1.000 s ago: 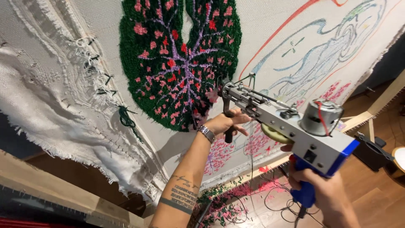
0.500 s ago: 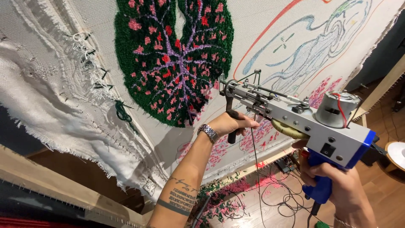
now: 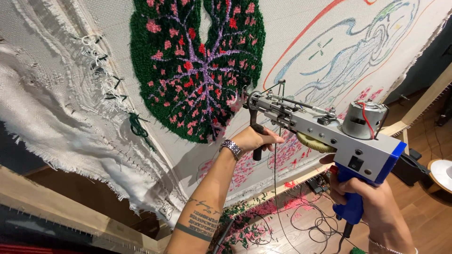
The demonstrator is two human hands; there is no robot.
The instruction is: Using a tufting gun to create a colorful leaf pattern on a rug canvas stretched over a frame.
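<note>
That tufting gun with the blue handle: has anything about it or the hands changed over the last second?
Little changed. The tufting gun shifted slightly against the cloth, its tip now at the lower right edge of the green and pink tufted patch. Nothing was picked up or let go: the left hand stays on the black front grip, the right hand on the blue handle.

The tufting gun point(image 3: 325, 136) is grey metal with a blue handle at the back and a black handle at the front. A round silver motor sits on top, and a yellow gear shows underneath. It is held up, its thin tip touching the cloth point(image 3: 301, 28).
</note>
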